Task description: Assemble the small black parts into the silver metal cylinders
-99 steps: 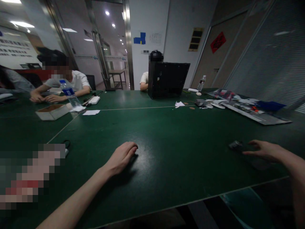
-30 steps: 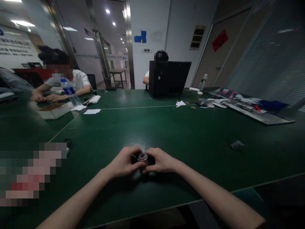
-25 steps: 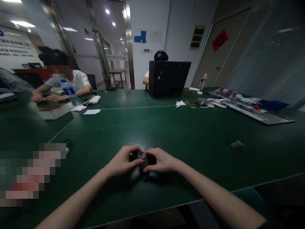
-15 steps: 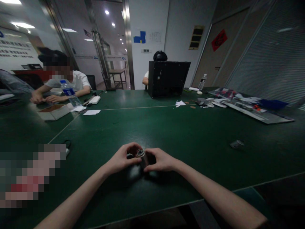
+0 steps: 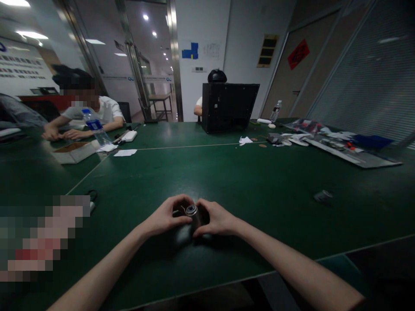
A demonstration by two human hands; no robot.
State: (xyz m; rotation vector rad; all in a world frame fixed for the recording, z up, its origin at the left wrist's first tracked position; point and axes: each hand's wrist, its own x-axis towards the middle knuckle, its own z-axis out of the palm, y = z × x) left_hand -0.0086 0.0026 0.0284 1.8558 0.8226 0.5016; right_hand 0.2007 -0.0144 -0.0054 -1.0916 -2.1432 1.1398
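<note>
A small dark metal cylinder (image 5: 196, 219) with a bright ringed top stands slightly tilted above the green table (image 5: 207, 172), between my two hands. Its exact kind cannot be made out. My left hand (image 5: 171, 214) curls around its left side, thumb at the near upper edge and fingers behind. On the other side, my right hand (image 5: 218, 218) wraps it with the thumb low in front and the fingers at the back. A thin pale strand or wire shows by the cylinder's top, near the left fingers. The cylinder's far side is hidden.
A similar grey cylinder (image 5: 323, 196) lies to the right. Farther back are a black box (image 5: 228, 108), a tray of parts (image 5: 353, 157), a white carton (image 5: 76, 155) and a water bottle (image 5: 97, 127). A co-worker (image 5: 108, 110) sits at the far left.
My right hand has shifted slightly around the cylinder, its thumb moving a little down and left. My left hand stays almost where it was.
</note>
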